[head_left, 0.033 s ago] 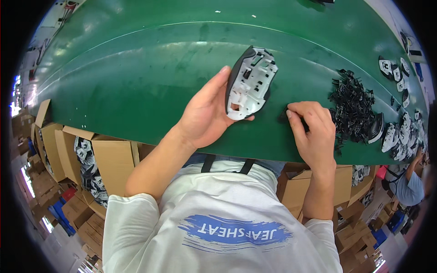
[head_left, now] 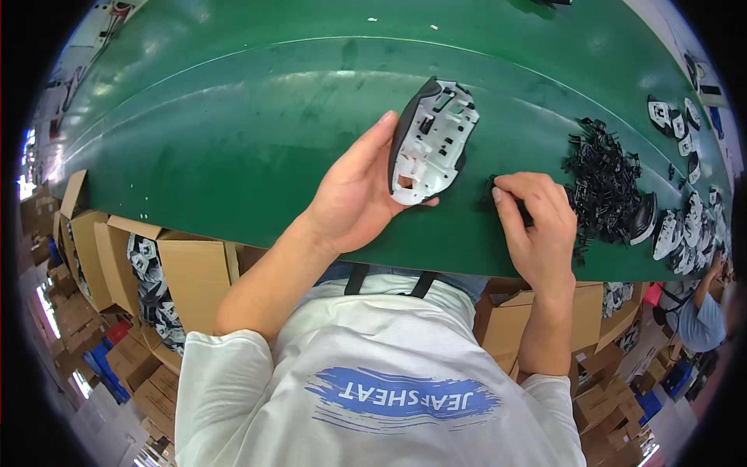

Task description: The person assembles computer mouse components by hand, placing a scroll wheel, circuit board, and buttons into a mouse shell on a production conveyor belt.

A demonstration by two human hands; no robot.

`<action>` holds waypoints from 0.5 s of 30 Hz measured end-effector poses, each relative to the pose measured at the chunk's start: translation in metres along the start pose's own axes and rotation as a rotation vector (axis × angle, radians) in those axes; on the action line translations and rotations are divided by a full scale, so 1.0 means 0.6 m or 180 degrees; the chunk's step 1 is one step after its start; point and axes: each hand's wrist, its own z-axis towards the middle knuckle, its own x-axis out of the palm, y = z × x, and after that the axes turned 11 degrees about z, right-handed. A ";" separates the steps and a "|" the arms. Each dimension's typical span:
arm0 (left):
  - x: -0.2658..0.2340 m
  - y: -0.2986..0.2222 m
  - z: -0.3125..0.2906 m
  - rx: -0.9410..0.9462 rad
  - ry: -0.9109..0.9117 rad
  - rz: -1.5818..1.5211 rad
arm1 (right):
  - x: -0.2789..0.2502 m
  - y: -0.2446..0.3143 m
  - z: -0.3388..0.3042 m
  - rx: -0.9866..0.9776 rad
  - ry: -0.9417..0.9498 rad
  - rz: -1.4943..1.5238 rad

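My left hand point(head_left: 352, 183) holds a computer mouse shell point(head_left: 436, 144) above the table, its white, ribbed inside facing up and its black outer side against my fingers. The shell is tilted, with one narrow end pointing away from me. To the right, my right hand point(head_left: 541, 222) is closed in a pinch low over the table. A small black plastic piece point(head_left: 491, 187) shows at its fingertips, mostly hidden by them. Just beyond that hand lies a heap of small black plastic parts point(head_left: 603, 179), with a black shell piece point(head_left: 643, 219) at its right edge.
Several black-and-white shells point(head_left: 685, 233) are piled at the right of the green table point(head_left: 233, 156), and a few more point(head_left: 660, 115) lie farther back. Below the near edge stand open cardboard boxes point(head_left: 194, 280) with shells inside. A co-worker point(head_left: 696, 315) is at the far right.
My left hand and the mouse shell have shifted very slightly to the right. My right hand has barely moved, also a touch rightward.
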 end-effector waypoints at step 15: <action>0.072 0.028 -0.034 -0.0046 0.0330 0.0499 | 0.037 0.056 0.039 -0.0677 -0.0870 0.0411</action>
